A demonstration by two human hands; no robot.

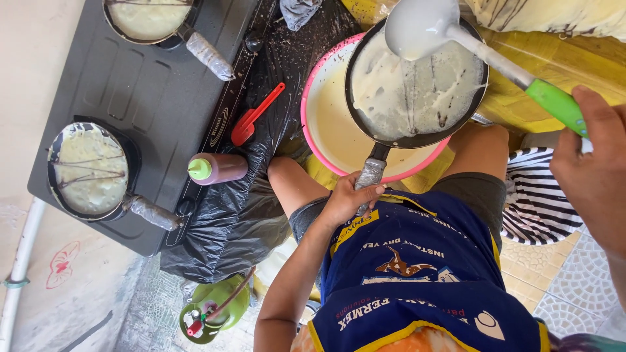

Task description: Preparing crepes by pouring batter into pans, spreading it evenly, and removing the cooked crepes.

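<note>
Left hand (349, 199) grip closed around the foil-wrapped handle (370, 175) of the pan (417, 91). I'm holding the pan over the pink basin (326, 124), which has pale batter in it. Pan floor is coated with a thin batter layer, streaky, dark metal showing through in spots.

Right hand (596, 169) grip closed on the green handle of the ladle (554, 101). Ladle bowl (417, 26) sits over the pan's far rim and is white with batter. Can't tell if it touches the rim.

Basin sits between my knees, against the black plastic sheet (228, 221). Blue apron (417, 274) with yellow trim below the left hand.

Left of the basin: red spatula (257, 114) lying on the plastic, touching the stove edge. Just below it a squeeze bottle (218, 168) on its side, green cap, dark red contents.

Further left: black two-burner stove (150, 91). Near burner carries a second pan (91, 169) with batter and thin dark lines across it, foil-wrapped handle pointing towards me. Far burner carries a third pan (150, 19), also batter-filled, partly cut off by the frame top.

Bottom centre: green gas cylinder (215, 309) on the floor, red fitting on top. White pipe (19, 261) runs along the left edge. Striped black-and-white cloth (538, 202) by my right knee.
</note>
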